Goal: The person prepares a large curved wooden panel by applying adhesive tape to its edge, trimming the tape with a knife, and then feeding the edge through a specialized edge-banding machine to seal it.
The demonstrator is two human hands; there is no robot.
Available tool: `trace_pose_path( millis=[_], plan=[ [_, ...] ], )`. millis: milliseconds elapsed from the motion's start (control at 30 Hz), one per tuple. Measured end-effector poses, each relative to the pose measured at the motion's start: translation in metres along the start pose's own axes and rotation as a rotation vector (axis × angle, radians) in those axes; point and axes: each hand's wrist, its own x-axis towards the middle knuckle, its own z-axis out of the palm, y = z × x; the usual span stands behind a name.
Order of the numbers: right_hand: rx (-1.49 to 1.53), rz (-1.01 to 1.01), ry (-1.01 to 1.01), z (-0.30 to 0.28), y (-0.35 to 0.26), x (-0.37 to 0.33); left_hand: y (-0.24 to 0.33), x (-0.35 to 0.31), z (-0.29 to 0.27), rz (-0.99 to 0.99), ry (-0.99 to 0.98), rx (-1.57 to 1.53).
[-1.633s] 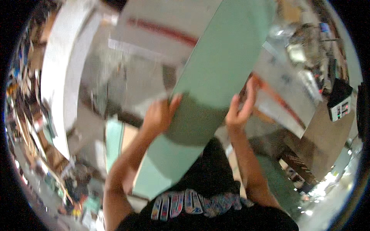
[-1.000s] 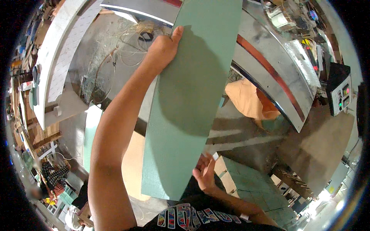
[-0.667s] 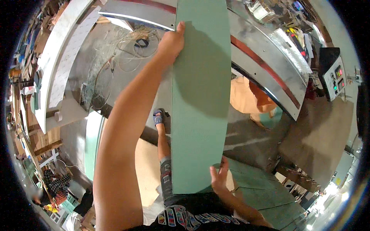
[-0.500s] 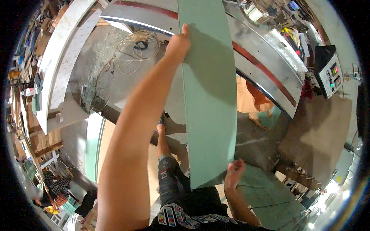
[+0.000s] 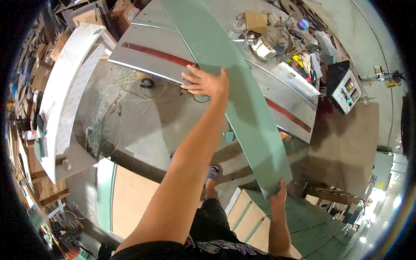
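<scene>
A long pale green board (image 5: 245, 99) slants from the far left toward me at the right, lying across a metal machine bed (image 5: 147, 65). My left hand (image 5: 212, 83) is stretched out over the board's left edge, its fingers spread and pointing left; whether the palm touches the board is hard to see. At the board's near end, my right hand (image 5: 278, 197) grips the right corner with the thumb up, while the other fingers are hidden beneath.
Red strips run along the machine bed, and a control box (image 5: 345, 92) with lit displays stands right. Tangled strapping (image 5: 134, 91) lies on the floor at left. Green-edged boards (image 5: 130, 195) are stacked near my legs. Tools and a can (image 5: 265, 45) crowd the far right.
The board has swung from nearly straight ahead to a slant, far end left and near end right. My left hand has come off its edge grip and spread its fingers; the right now grips the corner.
</scene>
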Motion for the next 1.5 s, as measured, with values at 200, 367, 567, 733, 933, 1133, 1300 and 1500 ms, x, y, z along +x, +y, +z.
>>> trace_pose_path(
  millis=[200, 367, 567, 733, 933, 1133, 1300, 1500],
  plan=[
    [-0.158, -0.17, -0.158, 0.011, -0.019, 0.023, 0.0, 0.029, 0.002, 0.411, -0.098, 0.09],
    [0.021, -0.091, -0.086, 0.051, -0.028, 0.032, 0.011, 0.049, 0.006, 0.45, -0.06, 0.121],
    [0.008, -0.135, 0.042, 0.062, -0.038, 0.067, 0.026, 0.074, 0.012, 0.473, -0.032, 0.135],
    [-0.068, -0.144, 0.084, 0.096, -0.057, 0.065, 0.038, 0.094, 0.014, 0.47, -0.036, 0.142],
    [-0.055, -0.044, 0.091, 0.112, -0.063, 0.076, 0.046, 0.125, 0.018, 0.509, -0.016, 0.147],
    [0.08, -0.001, -0.023, 0.143, -0.061, 0.077, 0.052, 0.154, 0.022, 0.545, -0.002, 0.138],
    [-0.003, -0.071, -0.008, 0.177, -0.058, 0.076, 0.055, 0.18, 0.025, 0.573, 0.02, 0.141],
    [0.08, -0.072, 0.045, 0.219, -0.063, 0.077, 0.069, 0.211, 0.021, 0.585, 0.004, 0.042]
  ],
)
